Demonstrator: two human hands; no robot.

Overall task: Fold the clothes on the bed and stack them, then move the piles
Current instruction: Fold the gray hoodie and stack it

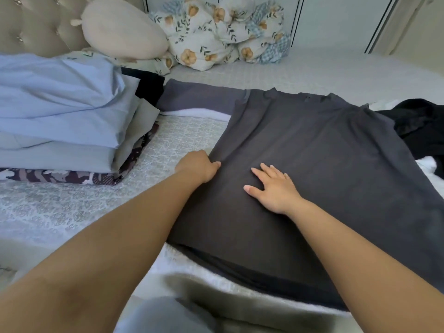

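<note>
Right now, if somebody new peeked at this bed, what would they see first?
First the big dark grey T-shirt spread flat in the middle of the bed, with the left hand gripping its left edge and the right hand pressing flat on it. Next, the stack of folded clothes at the left, light blue on top, and the flowery bedding bundle at the back.
</note>
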